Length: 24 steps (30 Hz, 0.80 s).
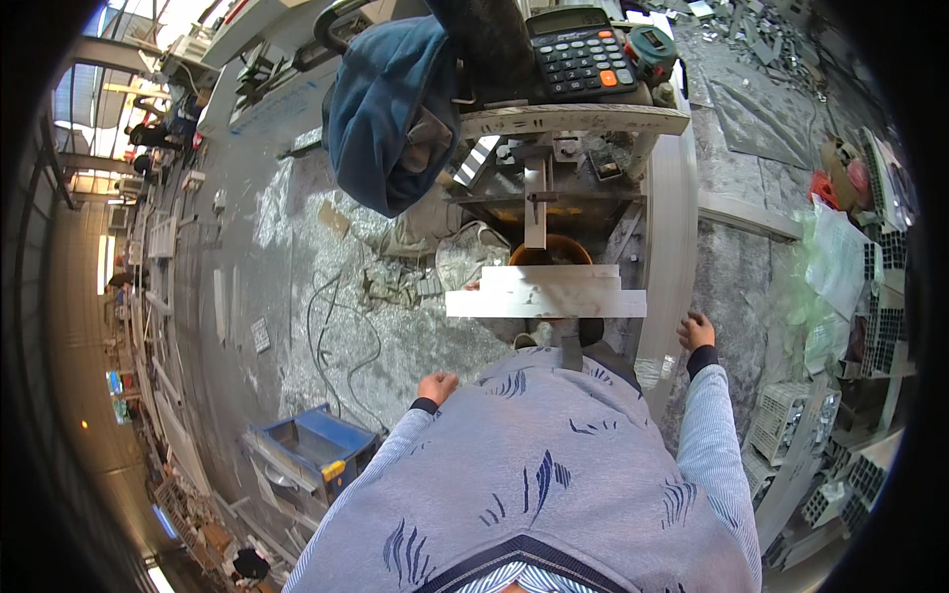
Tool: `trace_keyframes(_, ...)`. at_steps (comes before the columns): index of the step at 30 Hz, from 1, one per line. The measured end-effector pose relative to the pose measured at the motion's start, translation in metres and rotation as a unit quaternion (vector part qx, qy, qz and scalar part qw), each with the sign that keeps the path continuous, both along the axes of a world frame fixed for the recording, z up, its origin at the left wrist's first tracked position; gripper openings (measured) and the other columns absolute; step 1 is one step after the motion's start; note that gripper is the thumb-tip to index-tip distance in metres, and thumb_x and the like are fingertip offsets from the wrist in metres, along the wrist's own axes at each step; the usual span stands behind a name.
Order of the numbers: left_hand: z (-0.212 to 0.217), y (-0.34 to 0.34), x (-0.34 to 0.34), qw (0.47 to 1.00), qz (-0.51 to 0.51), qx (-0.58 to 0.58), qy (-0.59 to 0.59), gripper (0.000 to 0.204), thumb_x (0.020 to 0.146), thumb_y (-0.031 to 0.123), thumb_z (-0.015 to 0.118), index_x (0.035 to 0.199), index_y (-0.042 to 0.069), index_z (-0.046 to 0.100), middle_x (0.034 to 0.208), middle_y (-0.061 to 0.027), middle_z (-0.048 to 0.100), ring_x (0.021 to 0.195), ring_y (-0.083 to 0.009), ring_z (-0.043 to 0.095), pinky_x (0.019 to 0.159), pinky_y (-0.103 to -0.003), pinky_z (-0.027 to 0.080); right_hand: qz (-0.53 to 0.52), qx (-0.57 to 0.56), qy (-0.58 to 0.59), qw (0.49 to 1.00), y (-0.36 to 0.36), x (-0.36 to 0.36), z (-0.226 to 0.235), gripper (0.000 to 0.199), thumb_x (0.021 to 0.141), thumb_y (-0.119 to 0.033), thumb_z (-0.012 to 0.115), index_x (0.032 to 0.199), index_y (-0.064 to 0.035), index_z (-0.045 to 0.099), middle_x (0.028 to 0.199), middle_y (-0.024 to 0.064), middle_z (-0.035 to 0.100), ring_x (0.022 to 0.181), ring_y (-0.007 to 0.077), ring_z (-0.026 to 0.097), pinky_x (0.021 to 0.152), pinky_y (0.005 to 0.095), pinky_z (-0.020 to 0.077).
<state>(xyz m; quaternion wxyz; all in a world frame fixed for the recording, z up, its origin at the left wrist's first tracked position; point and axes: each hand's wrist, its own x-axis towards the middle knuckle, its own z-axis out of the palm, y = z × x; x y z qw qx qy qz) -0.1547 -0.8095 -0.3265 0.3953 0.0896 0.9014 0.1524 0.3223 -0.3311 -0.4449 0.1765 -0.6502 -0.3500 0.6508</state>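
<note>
My left hand (438, 386) hangs beside my body with its fingers curled into a loose fist; nothing shows in it. My right hand (698, 332) hangs at the other side, fingers loosely bent and slightly apart, holding nothing. Between them, in front of my apron (554, 435), pale flat boards or bars (546, 293) lie across a narrow stand. An orange round rim (550, 249) shows partly behind them. Neither hand touches the boards. Beyond stands a metal fixture with an upright bar (535, 203).
A blue cloth (388, 109) hangs at the bench's far left. A calculator (579, 57) and a tape measure (651, 49) sit on top. A blue box (314, 445) and dark cable (346, 361) are at left. Stacked profiles (885, 296) and plastic wrap (835, 257) line the right.
</note>
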Motion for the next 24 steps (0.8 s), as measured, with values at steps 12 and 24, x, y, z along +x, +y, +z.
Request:
trace_keyframes(12, 0.0, 0.036, -0.049, 0.989, -0.016, 0.101, 0.109, 0.043, 0.09, 0.038, 0.057, 0.073, 0.003, 0.074, 0.07, -0.0176, 0.072, 0.073, -0.0351, 0.072, 0.075, -0.045, 0.054, 0.223, 0.01, -0.262, 0.939, -0.195, 0.016, -0.011, 0.031, 0.086, -0.009, 0.067, 0.115, 0.0016, 0.07, 0.098, 0.0159, 0.074, 0.082, 0.0253, 0.072, 0.073, 0.0379, 0.0588)
trace_keyframes(24, -0.074, -0.045, -0.075, 0.924, -0.356, -0.099, 0.097, 0.038, 0.079, 0.018, 0.074, 0.114, 0.006, 0.065, 0.108, -0.0202, 0.071, 0.104, -0.0439, 0.067, 0.09, -0.051, 0.054, 0.073, -0.075, -0.176, 0.979, -0.221, 0.014, 0.045, 0.04, 0.091, -0.007, 0.061, 0.131, -0.0033, 0.062, 0.097, 0.0124, 0.071, 0.069, 0.0223, 0.068, 0.056, 0.0343, 0.0514)
